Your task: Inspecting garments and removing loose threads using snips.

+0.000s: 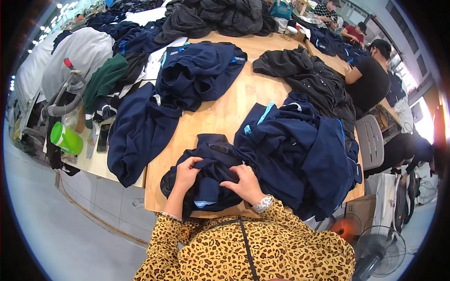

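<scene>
A dark navy garment (pixel 215 161) lies bunched at the table's near edge, with a light-blue strip showing at its lower fold. My left hand (pixel 186 174) is closed on the left part of its cloth, fingertips pinched into a fold. On the right, my right hand (pixel 247 183) rests on the same garment, thumb and fingers spread apart, the fingertips touching the cloth. A ring shows on one finger. Just right of it is a larger heap of navy garments (pixel 300 150) with light-blue trim.
More navy garments (pixel 197 70) lie farther left on the wooden table (pixel 225 112), and black ones (pixel 314 79) lie far right. A green jug (pixel 66 138) and a phone (pixel 103 138) sit on the left side table. A person (pixel 372 75) sits beyond the grey chair (pixel 370 140); a fan (pixel 379 248) stands lower right.
</scene>
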Available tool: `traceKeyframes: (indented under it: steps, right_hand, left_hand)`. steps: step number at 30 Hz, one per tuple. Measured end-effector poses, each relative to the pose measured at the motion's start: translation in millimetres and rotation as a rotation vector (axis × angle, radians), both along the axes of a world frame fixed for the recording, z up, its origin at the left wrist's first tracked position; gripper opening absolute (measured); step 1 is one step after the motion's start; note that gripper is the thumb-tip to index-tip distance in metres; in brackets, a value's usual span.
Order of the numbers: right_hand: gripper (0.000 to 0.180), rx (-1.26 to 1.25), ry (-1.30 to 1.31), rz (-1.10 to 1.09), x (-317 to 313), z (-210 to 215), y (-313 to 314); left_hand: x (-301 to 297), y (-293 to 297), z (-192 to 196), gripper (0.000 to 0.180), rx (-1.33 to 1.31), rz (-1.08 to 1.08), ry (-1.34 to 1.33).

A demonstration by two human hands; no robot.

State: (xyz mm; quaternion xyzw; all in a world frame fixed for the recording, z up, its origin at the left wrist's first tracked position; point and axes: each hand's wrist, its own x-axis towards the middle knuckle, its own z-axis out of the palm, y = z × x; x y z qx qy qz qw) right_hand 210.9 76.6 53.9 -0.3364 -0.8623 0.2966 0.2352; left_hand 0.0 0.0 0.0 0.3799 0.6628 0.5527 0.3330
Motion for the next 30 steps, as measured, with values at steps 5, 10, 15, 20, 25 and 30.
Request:
traceKeyframes:
  steps: [5,10,15,20,25,30]
  right_hand:
    - [0.015,-0.524,0.169,-0.097,7.0,-5.7,12.4]
    - [0.009,-1.418,0.8,-0.194,24.9,6.9,35.2]
    - [0.004,-1.226,0.593,-0.188,13.8,7.3,13.2]
    - [0.019,-0.549,0.103,0.551,-1.9,8.0,-37.7]
    - [0.027,-0.48,0.208,0.222,-0.2,-8.2,-0.2]
    - [0.077,-0.791,0.207,-0.133,9.8,-28.4,44.4]
  left_hand:
    - [-6.8,-1.8,33.0,0.025,0.002,0.289,-0.453]
    - [-14.2,13.1,39.3,0.021,0.008,0.286,-0.044]
    - [1.0,12.6,66.8,0.022,0.113,0.308,0.313]
    - [23.7,6.1,73.0,0.032,-0.359,-0.185,0.465]
    - [7.1,-14.0,56.7,0.023,-0.316,-0.187,0.162]
    - [-22.2,-36.4,72.2,0.003,-0.08,0.083,-0.584]
